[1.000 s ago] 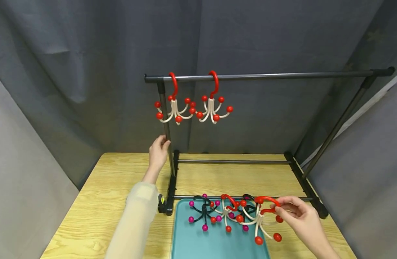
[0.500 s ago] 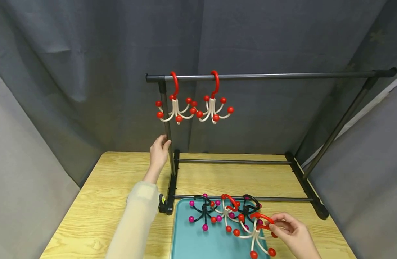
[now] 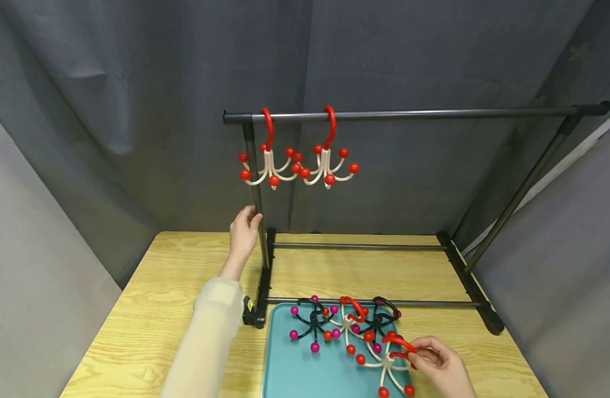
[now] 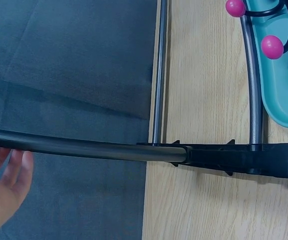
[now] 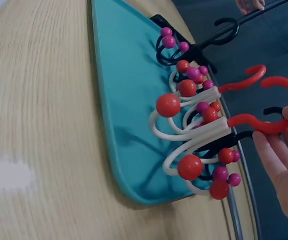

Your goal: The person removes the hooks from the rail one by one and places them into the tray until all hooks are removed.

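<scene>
— Since a second ago the right hand (image 3: 441,367) has drawn back toward the near edge, bringing the red-and-cream hanger (image 3: 386,362) down with it onto the near right part of the teal tray (image 3: 295,376). Nothing else has shifted.

— Start with the biggest things.

— Grey curtains hang behind and to both sides. A wooden desk (image 3: 150,309) carries a black rack (image 3: 434,115): a top rail running left to right, an upright on the left, a slanted leg on the right, low bars across the base.

— And the left hand?

— The left hand (image 3: 243,235) is at the far left, on the rack's left upright (image 3: 257,210), fingers wrapped round the post about halfway up. From the left wrist view the fingers (image 4: 13,167) lie against the tube.

— What hangs on the rail?

— Two hangers with red hooks and cream arms tipped with red balls, the left one (image 3: 269,160) just beside the upright, the right one (image 3: 327,160) next to it, nearly touching.

— The tray?

— It sits at the near middle of the desk, just inside the rack's front bar. On it lie black hangers (image 3: 312,323) with magenta balls and another red-and-cream one, tangled together.

— And the right hand's hold?

— Its fingers (image 5: 279,155) pinch the red hook of the hanger; the cream arms rest on the tray.
</scene>
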Demonstrator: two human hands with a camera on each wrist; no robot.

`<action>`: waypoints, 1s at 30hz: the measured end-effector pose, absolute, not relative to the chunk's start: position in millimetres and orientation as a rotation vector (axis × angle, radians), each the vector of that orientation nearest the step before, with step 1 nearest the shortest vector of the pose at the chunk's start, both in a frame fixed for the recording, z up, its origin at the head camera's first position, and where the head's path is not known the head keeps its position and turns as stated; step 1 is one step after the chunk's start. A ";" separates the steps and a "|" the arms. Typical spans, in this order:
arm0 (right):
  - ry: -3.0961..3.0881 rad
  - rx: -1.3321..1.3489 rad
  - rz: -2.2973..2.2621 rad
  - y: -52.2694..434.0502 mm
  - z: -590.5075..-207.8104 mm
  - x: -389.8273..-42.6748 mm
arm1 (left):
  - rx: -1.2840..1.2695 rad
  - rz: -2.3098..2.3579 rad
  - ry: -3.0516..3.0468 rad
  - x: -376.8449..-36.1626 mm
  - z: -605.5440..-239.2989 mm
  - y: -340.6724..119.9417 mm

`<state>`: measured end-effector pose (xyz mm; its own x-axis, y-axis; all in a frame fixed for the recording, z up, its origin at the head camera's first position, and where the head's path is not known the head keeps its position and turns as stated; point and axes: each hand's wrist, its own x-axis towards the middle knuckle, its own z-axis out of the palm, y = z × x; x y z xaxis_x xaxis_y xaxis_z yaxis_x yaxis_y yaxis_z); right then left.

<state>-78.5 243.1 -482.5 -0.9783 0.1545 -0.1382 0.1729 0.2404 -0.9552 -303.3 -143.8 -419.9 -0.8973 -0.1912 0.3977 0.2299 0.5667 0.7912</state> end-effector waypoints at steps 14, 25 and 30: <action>2.534 0.249 -1.794 242.9 -496.0 -80.8 | -0.032 -1.288 -2.367 -303.3 -419.4 -143.9; 3.067 -0.436 -1.593 240.0 -446.3 -108.4 | -0.035 -1.295 -2.362 -302.6 -420.8 -143.5; 3.313 -0.478 -1.466 232.0 -405.8 -139.2 | -0.041 -1.319 -2.374 -301.2 -419.5 -143.5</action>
